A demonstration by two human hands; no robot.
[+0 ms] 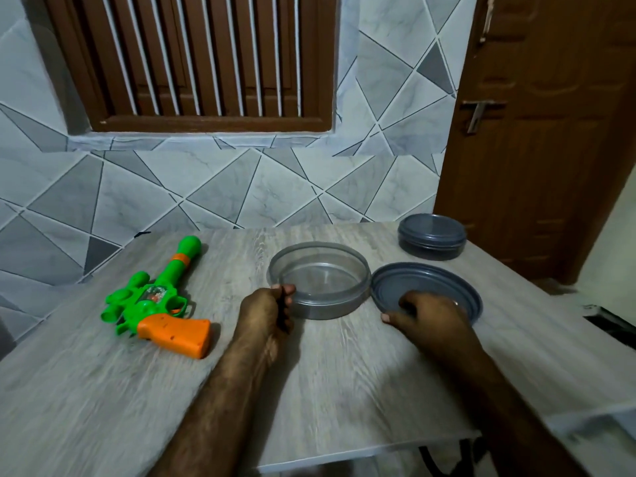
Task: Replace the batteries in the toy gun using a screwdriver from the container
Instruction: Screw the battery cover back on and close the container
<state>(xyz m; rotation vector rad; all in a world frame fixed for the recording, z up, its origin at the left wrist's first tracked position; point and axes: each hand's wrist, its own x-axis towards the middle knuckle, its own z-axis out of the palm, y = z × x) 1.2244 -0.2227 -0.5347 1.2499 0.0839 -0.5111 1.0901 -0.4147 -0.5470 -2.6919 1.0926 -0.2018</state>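
Observation:
A green and orange toy gun (pixel 161 301) lies flat on the left of the wooden table (pixel 344 373), its barrel pointing away. A round clear container (pixel 320 278) stands open in the middle and looks empty. My left hand (pixel 266 313) is a fist against its near-left rim, closed around a thin dark object that looks like the screwdriver (pixel 285 313). The grey lid (pixel 426 282) lies upturned to the right of the container. My right hand (pixel 426 316) grips the lid's near edge, thumb at the rim.
A second, closed grey container (pixel 432 235) sits at the table's far right corner. A tiled wall with a barred window stands behind the table, and a brown door (pixel 537 149) is on the right. The table's front edge is near my forearms.

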